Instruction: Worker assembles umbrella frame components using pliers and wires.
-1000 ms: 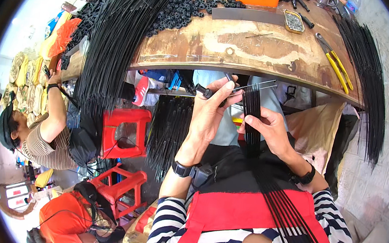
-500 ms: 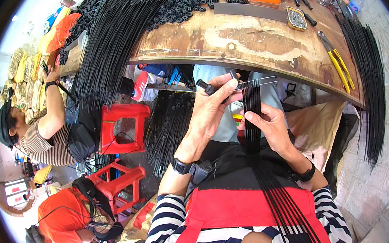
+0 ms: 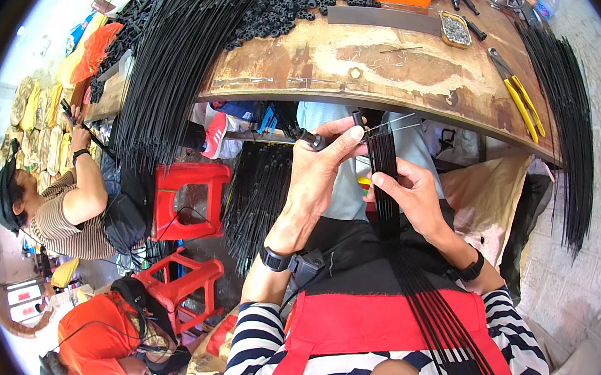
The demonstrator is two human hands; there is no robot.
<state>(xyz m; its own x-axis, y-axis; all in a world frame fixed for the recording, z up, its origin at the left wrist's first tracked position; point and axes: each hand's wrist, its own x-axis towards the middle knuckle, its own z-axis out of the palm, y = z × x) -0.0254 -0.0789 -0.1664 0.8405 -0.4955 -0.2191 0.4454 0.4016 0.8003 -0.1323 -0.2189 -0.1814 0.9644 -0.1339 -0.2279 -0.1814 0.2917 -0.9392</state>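
In front of my lap, my right hand [image 3: 419,195] pinches a flat row of thin black rods [image 3: 384,156] that look like umbrella ribs, its thumb lying across them. Their lower ends fan out over my red and black apron [image 3: 367,324]. A thin metal wire [image 3: 406,124], its two ends sticking out to the right, runs at the rods' upper tips. My left hand [image 3: 312,174] is closed at those tips, gripping a black tubular part [image 3: 311,140] with a round knob; its fingers partly hide that part. A second short black end [image 3: 357,118] rises beside the left fingertips.
Ahead is a worn wooden table [image 3: 290,67] with a big bundle of black rods [image 3: 174,67], small black parts [image 3: 273,18], a tin of metal bits [image 3: 455,29] and yellow-handled pliers [image 3: 519,100]. Red stools [image 3: 190,202] and two people at work are on the left.
Both hands have shifted slightly left with the rods and the black part. The wire's ends now stand farther apart and point more upward. A co-worker's raised arm on the left has moved.
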